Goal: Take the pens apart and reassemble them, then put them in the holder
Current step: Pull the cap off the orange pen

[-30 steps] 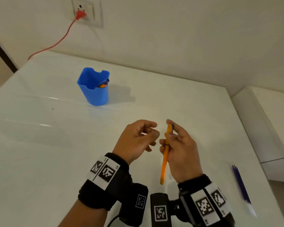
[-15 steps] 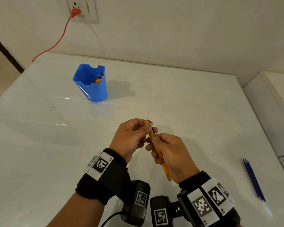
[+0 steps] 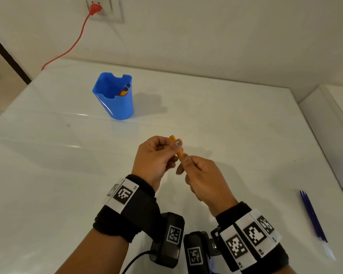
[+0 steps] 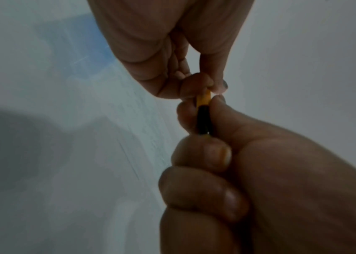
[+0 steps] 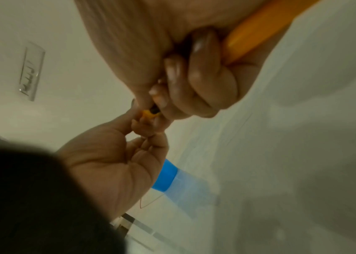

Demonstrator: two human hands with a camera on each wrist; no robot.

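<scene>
Hands raised slightly, both grips [image 3: 178,149] pinching one orange pen [image 3: 180,154]

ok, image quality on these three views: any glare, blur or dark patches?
Head view: sharp, streaks of glare on the glossy white table, straight edges bowed. Left wrist view: dim, soft, fingers out of focus. Right wrist view: blurred; dark blob fills the lower-left corner, orange plastic pen smeared.
</scene>
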